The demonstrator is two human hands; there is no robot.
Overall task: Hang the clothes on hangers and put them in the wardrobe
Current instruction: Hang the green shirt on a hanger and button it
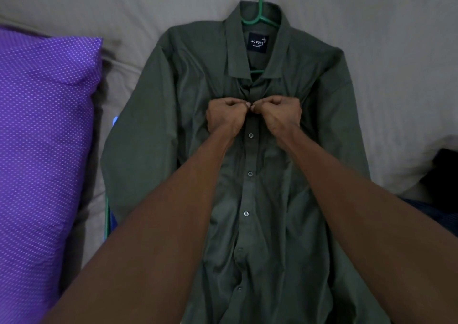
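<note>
A dark green button-up shirt (158, 115) lies flat on the bed, front side up, collar at the far end. A green plastic hanger (259, 4) sits inside it, with the hook sticking out past the collar. My left hand (224, 114) and my right hand (278, 113) meet at the placket just below the collar. Each pinches an edge of the shirt front at the upper button. Several buttons below them are fastened.
A purple dotted pillow (42, 130) lies along the left. The grey bedsheet (384, 51) spreads around the shirt. Dark clothing (443, 172) is at the right edge. A thin green rod (107, 219) and something blue peek from under the shirt's left sleeve.
</note>
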